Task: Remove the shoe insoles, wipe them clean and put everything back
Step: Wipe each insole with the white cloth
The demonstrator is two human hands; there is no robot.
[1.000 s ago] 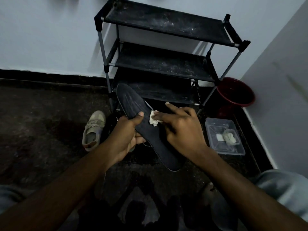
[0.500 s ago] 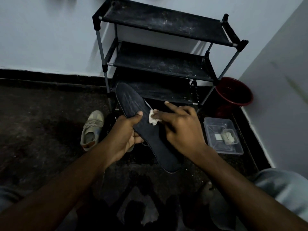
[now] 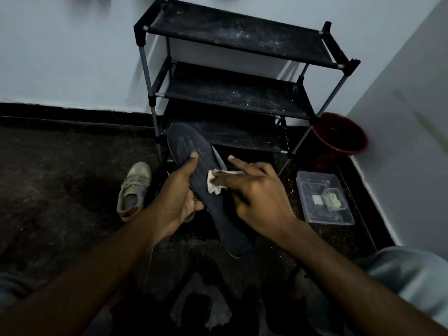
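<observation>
- Gripped the insole (image 3: 226, 224) at mid-length in the left hand (image 3: 174, 200), thumb flat on top, other fingers curled beneath; kept it off the floor and slanted, toe end beyond the thumb tip, heel end back past the right knuckles.
- Pressed the cloth (image 3: 213, 184) onto the insole just beside the left thumb with the right hand (image 3: 257, 197): one finger straight and lifted clear, the next laid along the cloth, the rest curled in below and seemingly trapping it.
- Judged the cloth the weakest point: small and bunched under one fingertip, likely to slide out on a firm stroke.
- Judged the insole soft and held at one spot only, so liable to buckle or twist out of the left fingers if pushed hard toward either free end.
- Feared a drop onto the gritty floor, undoing the wipe.
- Feared dust from the rack (image 3: 232, 93), seemingly close beyond the toe end.
- Noted a patch hidden under the left thumb, easily missed.
- Left the shoe (image 3: 134, 190) on the floor outside the left knuckles, the box (image 3: 320, 197) outside the right ones.
</observation>
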